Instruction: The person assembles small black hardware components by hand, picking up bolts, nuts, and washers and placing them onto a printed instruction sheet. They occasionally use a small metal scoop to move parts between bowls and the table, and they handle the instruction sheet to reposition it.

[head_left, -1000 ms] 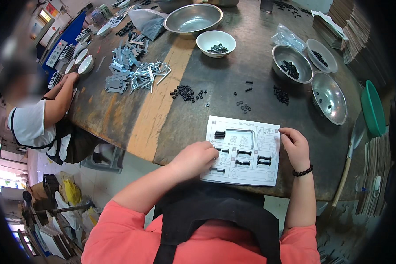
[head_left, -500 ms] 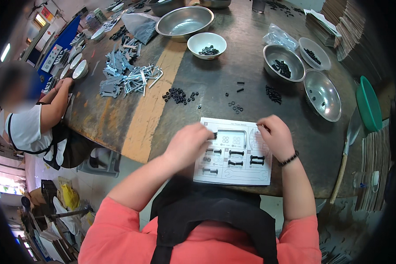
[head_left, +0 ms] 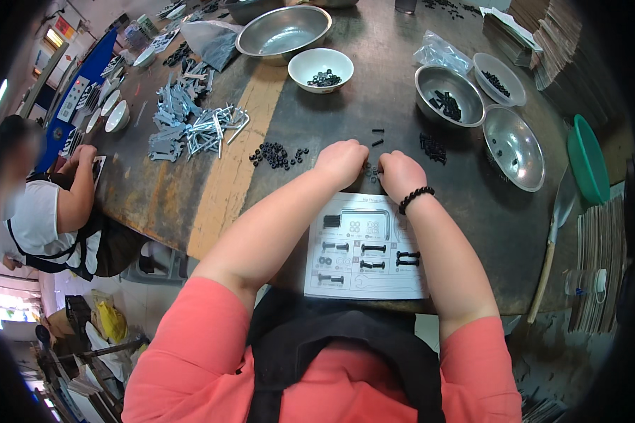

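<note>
Both of my hands are reaching past a printed sheet (head_left: 353,285) to a small group of rings (head_left: 372,171) on the dark worktable. My left hand (head_left: 342,162) is just left of the rings, its fingers drawn together. On their right side is my right hand (head_left: 402,174), also closed, fingertips down by the rings. What either hand pinches is too small to see. Black bolts (head_left: 373,248) rest on the sheet's pictures, and a bent hex key shape (head_left: 386,224) shows near its top. Two short black screws (head_left: 378,142) lie just beyond my hands.
Left are black nuts (head_left: 279,155), hex keys (head_left: 219,127) and flat wrenches (head_left: 173,106). A white bowl (head_left: 321,69) stands behind. To the right are black bolts (head_left: 432,147), metal bowls (head_left: 449,95), a green basin (head_left: 589,158) and a long-handled blade (head_left: 563,201). A co-worker (head_left: 49,204) sits left.
Both hands have moved away from me, from over the sheet to the rings, and closer together. A dark bundle at the sheet's upper left now shows fully.
</note>
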Demonstrator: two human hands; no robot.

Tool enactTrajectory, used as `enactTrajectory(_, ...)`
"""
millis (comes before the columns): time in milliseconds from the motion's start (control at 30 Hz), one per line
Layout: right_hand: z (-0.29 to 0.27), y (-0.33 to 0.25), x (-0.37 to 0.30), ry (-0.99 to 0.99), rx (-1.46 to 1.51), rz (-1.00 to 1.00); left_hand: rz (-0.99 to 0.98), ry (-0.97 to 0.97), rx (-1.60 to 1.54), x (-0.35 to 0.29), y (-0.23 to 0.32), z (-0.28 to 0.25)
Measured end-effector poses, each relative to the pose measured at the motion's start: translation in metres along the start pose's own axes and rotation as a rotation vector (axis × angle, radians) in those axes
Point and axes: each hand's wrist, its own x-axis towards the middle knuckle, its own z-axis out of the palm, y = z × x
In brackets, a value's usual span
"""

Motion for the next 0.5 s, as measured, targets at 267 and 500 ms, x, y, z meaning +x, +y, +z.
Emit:
enactTrajectory(267, -0.026, -0.013, -0.027, 0.004, 0.249, -0.055, 0.078, 0.055, -0.07, -0.021, 0.006, -0.021)
enactTrajectory(500, -0.017, -0.048, -0.12, -0.025, 0.402, -0.397, 0.314, 0.121, -0.238, -0.143, 0.024, -0.034)
